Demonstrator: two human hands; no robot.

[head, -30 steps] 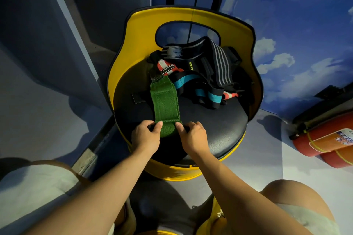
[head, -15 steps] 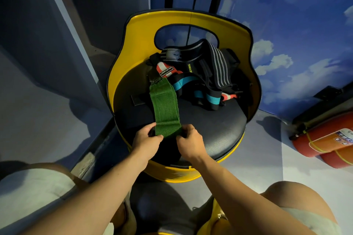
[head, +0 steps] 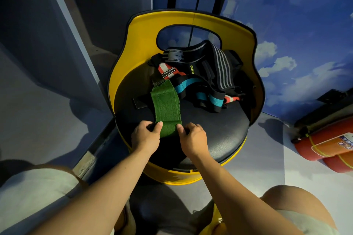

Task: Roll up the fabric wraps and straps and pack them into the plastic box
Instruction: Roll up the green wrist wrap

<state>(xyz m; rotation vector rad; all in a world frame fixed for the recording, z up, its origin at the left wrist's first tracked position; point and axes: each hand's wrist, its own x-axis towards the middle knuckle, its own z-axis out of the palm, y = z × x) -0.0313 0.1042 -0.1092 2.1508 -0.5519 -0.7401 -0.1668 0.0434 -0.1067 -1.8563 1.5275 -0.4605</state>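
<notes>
We see green wrap [head: 165, 107] flat on black seat pad [head: 219, 129], near end rolled at pad's front edge. Left hand [head: 145, 136] pinches roll's left side, fingers curled; right hand [head: 193, 138] pinches right side likewise. Strap pile [head: 206, 78] at pad's rear, touching wrap's far end.

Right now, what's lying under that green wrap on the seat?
The green wrap lies flat on the black seat cushion. Its far end overlaps the tangled straps. Both hands, left hand and right hand, pinch its rolled near end. Anything beneath it is hidden.
</notes>
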